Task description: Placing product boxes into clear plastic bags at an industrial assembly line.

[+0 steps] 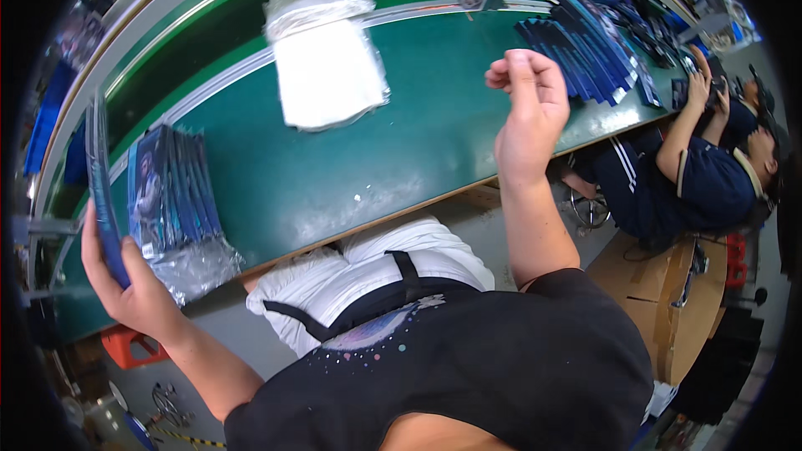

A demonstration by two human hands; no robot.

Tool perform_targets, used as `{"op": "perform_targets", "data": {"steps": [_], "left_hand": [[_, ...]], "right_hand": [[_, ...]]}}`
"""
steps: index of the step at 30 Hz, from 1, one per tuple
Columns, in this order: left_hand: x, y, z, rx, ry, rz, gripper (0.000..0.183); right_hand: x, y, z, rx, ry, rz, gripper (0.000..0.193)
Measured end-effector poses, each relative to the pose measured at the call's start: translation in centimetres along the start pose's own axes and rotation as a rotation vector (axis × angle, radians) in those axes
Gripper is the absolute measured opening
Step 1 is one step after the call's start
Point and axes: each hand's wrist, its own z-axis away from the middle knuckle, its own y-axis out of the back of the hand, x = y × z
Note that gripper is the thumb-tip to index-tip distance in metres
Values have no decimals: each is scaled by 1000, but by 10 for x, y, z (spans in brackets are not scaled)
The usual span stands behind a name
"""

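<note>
At the far left, my left hand (134,288) is closed on the lower end of a thin, flat dark-blue box (102,192), held upright with its narrow edge toward me. A shiny film seems to cover it. Beside it on the table, a row of similar blue boxes (171,192) in clear plastic leans together. My right hand (535,108) is raised over the right half of the table, thumb and fingers curled together. Nothing shows sticking out of them. A stack of clear-white plastic bags (326,75) lies at the back middle, away from both hands.
The green table (409,134) has a metal rail along its back. Fanned blue boxes (581,50) lie on the right. Crumpled clear plastic (200,267) hangs at the left front edge. Two co-workers (710,175) sit at far right, near a cardboard box (647,292). A red stool (129,347) stands lower left.
</note>
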Motion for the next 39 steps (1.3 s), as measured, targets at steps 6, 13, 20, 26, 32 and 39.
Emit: {"op": "perform_targets", "data": {"steps": [6,13,20,26,32,39], "left_hand": [[-58,0,15,-362,-52,-508,41],[-21,-16,7,-229,-59,-509,40],[52,-67,2,-330,-255,-215,36],[87,-128,28,-619,-291,171,39],[130,-203,56,-1015,322,772,61],[190,-282,36,-984,1084,1348,84]], "right_hand": [[-21,72,-72,255,403,287,16],[-1,230,-186,630,48,531,85],[20,259,-219,66,-651,-227,95],[33,277,-249,-156,-830,-119,50],[32,224,-203,-438,-848,-205,32],[23,104,-119,-445,-902,-211,23]]}}
